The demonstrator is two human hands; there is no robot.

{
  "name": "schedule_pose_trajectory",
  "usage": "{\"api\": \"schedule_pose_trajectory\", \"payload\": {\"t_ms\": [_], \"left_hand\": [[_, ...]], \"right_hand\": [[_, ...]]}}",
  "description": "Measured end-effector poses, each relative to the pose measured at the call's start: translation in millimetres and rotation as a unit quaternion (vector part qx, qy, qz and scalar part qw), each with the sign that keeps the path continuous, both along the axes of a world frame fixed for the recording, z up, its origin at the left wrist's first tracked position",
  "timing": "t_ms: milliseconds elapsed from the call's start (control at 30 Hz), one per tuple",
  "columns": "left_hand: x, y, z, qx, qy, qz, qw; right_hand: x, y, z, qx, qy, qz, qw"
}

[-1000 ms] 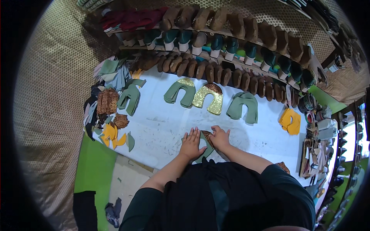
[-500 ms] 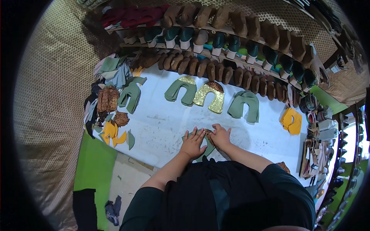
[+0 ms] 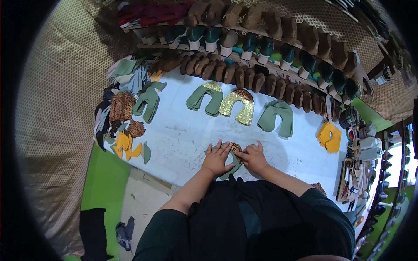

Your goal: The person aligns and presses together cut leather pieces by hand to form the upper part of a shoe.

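Leopard-print piece (image 3: 236, 146) against the green piece (image 3: 234, 165) near the table's (image 3: 180, 150) front edge; joining looks partway along.
Your left hand (image 3: 215, 161) lies flat, fingers spread, on the green; your right hand (image 3: 254, 157) touches the leopard print, whether pinching you can't tell. The farther green stack (image 3: 281, 116) appears unworked.

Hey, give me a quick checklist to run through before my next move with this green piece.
1. Left hand laid flat on the green piece: ok.
2. Right hand with its fingers at the leopard-print patch: ok.
3. Green piece fully uncovered for a look: not ok, the left hand hides part of it.
4. Patch edge lined up with the green piece: cannot tell, too small and partly covered.
5. Gold glitter piece apart from both hands: ok, farther back on the table.
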State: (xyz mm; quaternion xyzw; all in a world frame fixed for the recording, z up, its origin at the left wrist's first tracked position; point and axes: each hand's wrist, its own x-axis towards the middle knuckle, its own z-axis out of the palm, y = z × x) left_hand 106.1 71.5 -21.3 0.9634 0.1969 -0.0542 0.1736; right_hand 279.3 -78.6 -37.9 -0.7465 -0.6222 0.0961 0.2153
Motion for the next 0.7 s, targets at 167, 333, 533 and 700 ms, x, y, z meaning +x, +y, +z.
{"api": "schedule_pose_trajectory", "payload": {"t_ms": [167, 333, 533, 700], "left_hand": [[-0.2, -1.0, 0.1, 0.009, 0.001, -0.003, 1.0], [0.6, -1.8, 2.3, 0.007, 0.008, 0.0, 1.0], [-0.6, -1.2, 1.0, 0.011, 0.007, 0.0, 1.0], [-0.4, -1.2, -1.3, 0.006, 0.003, -0.002, 1.0]], "right_hand": [[0.2, 1.1, -2.2, 0.144, -0.123, 0.072, 0.979], [2.7, -1.6, -5.4, 0.136, -0.126, 0.097, 0.978], [4.0, -2.5, -9.8, 0.107, -0.064, 0.096, 0.988], [5.8, -4.7, -11.8, 0.107, -0.06, 0.108, 0.986]]}}
